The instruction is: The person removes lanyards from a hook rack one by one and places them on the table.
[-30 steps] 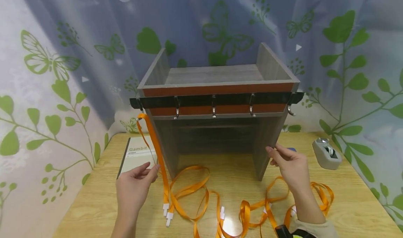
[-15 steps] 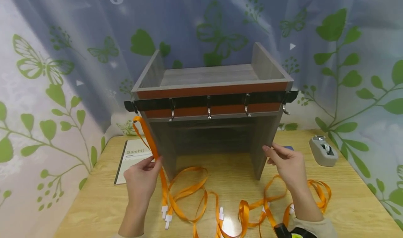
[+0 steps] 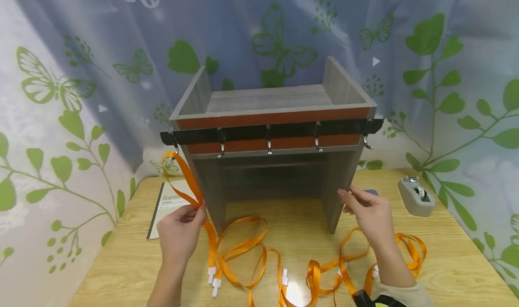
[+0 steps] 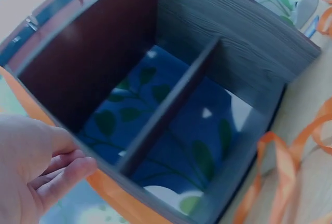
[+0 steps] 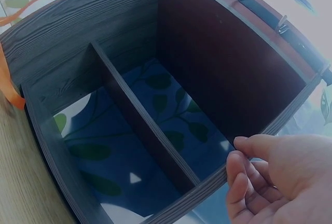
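A grey wood-grain shelf (image 3: 269, 113) stands on the table, its black rail of metal hooks (image 3: 292, 129) across the front. An orange lanyard (image 3: 188, 176) hangs from the leftmost hook. Beside the left panel, my left hand (image 3: 180, 232) pinches this lanyard close to the panel's front edge; the left wrist view shows the strap (image 4: 33, 107) passing behind the thumb. My right hand (image 3: 371, 219) grips the front edge of the right side panel (image 3: 338, 187), thumb toward the inside and fingers curled outside, as the right wrist view shows. White clips (image 3: 214, 280) end the lanyards.
Several orange lanyards (image 3: 243, 246) lie tangled on the wooden table (image 3: 134, 257) in front of the shelf. A notebook (image 3: 170, 203) is behind my left hand. On the right stand a tape dispenser (image 3: 416, 196) and a partly hidden blue object (image 3: 371, 192). A patterned curtain (image 3: 243, 27) hangs behind.
My left hand has moved right and taken hold of the hanging lanyard, whose upper loop now bows outward to the left. The right hand stays on the panel. The head view has shifted slightly.
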Demonstrator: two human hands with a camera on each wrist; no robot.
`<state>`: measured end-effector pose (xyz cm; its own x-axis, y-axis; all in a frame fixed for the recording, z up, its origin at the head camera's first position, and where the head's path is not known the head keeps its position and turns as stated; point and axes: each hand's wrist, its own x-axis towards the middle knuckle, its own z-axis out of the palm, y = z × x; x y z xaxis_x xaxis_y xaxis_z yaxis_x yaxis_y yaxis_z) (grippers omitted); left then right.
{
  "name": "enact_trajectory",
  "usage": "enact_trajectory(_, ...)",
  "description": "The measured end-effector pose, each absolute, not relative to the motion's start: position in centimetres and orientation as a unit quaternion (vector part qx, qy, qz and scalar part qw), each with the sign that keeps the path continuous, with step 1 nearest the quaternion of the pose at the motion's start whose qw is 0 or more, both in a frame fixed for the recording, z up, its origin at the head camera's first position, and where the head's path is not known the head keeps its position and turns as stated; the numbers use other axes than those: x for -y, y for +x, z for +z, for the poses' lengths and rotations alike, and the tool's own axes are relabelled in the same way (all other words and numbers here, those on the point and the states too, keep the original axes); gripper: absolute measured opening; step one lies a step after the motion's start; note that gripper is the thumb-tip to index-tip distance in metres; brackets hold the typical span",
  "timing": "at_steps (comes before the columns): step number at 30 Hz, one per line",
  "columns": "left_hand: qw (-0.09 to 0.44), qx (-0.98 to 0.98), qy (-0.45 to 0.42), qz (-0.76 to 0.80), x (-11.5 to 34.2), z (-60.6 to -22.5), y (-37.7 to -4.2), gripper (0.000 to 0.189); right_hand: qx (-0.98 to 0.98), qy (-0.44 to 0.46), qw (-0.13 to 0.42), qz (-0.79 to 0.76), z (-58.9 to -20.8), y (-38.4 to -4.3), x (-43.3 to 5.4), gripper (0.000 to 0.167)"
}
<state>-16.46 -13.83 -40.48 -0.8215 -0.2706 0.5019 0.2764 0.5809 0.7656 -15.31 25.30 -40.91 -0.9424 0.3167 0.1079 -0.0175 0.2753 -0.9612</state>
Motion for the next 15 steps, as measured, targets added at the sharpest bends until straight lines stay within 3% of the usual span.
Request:
enact_trajectory(9,0.295,0.841,0.004,-0.454,15.1,-35.9,-14.6,0.013,0.785,-0.097,0.146,0.594,-40.7,-15.3,-25.3,0.056)
enact_trajectory(13,0.237,0.866,0.055,-0.438,16.9,-35.0,-14.4,0.024,0.783,-0.095,0.144,0.598,-40.7,-15.3,-25.3,0.055)
enact_trajectory(14,0.207,0.867,-0.002,-0.454,18.1,-35.4,-15.4,0.022,0.781,-0.093,0.145,0.601,-40.8,-15.3,-25.3,0.055)
enact_trajectory(15,0.195,0.871,0.013,-0.451,18.6,-35.2,-15.3,0.025,0.78,-0.092,0.146,0.602,-40.8,-15.3,-25.2,0.054)
